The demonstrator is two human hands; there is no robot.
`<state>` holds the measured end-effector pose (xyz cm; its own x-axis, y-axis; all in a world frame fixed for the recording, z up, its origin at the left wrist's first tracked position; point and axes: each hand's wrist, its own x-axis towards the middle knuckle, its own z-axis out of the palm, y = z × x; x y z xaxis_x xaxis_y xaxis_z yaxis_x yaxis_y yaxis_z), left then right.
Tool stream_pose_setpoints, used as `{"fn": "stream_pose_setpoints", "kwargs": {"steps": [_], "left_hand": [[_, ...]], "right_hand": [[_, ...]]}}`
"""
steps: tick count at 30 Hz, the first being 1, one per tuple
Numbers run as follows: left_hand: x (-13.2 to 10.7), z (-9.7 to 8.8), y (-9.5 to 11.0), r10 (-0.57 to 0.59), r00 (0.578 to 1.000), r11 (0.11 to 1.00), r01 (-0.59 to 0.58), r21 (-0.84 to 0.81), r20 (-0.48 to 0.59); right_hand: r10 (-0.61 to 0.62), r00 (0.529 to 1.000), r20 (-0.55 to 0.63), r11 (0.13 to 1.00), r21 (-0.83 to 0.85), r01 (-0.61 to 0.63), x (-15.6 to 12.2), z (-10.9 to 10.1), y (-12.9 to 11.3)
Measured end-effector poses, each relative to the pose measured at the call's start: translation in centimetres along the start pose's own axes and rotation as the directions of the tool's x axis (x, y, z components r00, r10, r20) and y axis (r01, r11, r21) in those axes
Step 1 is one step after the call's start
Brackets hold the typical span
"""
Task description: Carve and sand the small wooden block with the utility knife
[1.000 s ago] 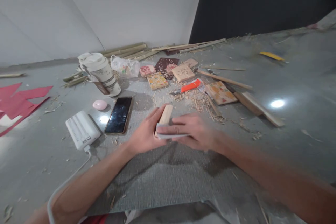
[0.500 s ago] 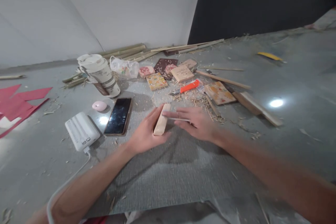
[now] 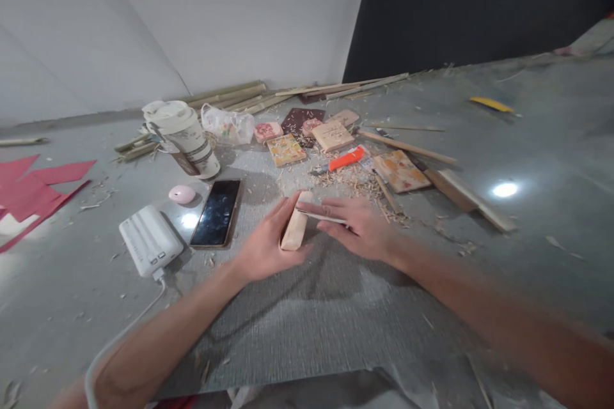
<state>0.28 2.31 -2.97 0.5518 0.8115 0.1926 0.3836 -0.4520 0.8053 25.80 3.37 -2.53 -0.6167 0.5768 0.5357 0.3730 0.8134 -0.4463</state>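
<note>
My left hand (image 3: 268, 239) is wrapped round a small pale wooden block (image 3: 296, 229), which it holds tilted above the grey mat (image 3: 307, 319). My right hand (image 3: 362, 227) pinches a thin flat piece (image 3: 326, 215) with a pale edge, perhaps folded sandpaper. Its left end meets the upper face of the block, under my fingertips. Beyond the hands, an orange-handled utility knife (image 3: 346, 158) lies among curled wood shavings (image 3: 345, 182).
Left of my hands are a phone (image 3: 215, 212), a white power bank (image 3: 151, 241) with its cable, a pink egg-shaped item (image 3: 181, 194) and a lidded cup (image 3: 185, 140). Patterned tiles (image 3: 401, 170), a carved wooden block (image 3: 332, 135) and wood strips (image 3: 455, 188) lie beyond. A yellow cutter (image 3: 492, 104) is far right.
My right hand and the thin piece have shifted very slightly along the block. The left hand keeps its hold on the block almost in place.
</note>
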Motion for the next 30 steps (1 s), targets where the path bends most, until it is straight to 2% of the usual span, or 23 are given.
{"fn": "stream_pose_setpoints", "kwargs": {"steps": [4, 10, 15, 21, 26, 30], "left_hand": [[0.03, 0.02, 0.19, 0.028, 1.000, 1.000, -0.028, 0.015, 0.003], [0.12, -0.08, 0.48, 0.019, 1.000, 1.000, -0.019, 0.010, -0.003], [0.03, 0.04, 0.51, 0.070, 0.997, 0.996, -0.069, 0.057, -0.010], [0.14, 0.06, 0.43, 0.040, 0.999, 0.999, -0.040, 0.025, 0.001], [-0.03, 0.13, 0.28, 0.070, 0.998, 0.996, -0.070, 0.063, 0.003], [0.02, 0.14, 0.39, 0.067, 0.998, 0.995, -0.067, 0.068, 0.003]], "right_hand": [[-0.058, 0.998, 0.033, 0.996, 0.065, 0.056, -0.05, 0.06, -0.47], [-0.004, 0.999, 0.041, 0.997, 0.075, 0.001, -0.02, 0.00, -0.35], [-0.137, 0.988, 0.072, 0.987, 0.093, 0.130, -0.04, 0.09, -0.81], [-0.050, 0.998, 0.026, 0.994, 0.103, 0.047, -0.03, 0.01, -0.40], [-0.102, 0.994, 0.048, 0.989, 0.110, 0.096, -0.06, 0.23, -0.76], [-0.080, 0.995, 0.053, 0.988, 0.137, 0.072, 0.09, -0.03, -0.78]]}}
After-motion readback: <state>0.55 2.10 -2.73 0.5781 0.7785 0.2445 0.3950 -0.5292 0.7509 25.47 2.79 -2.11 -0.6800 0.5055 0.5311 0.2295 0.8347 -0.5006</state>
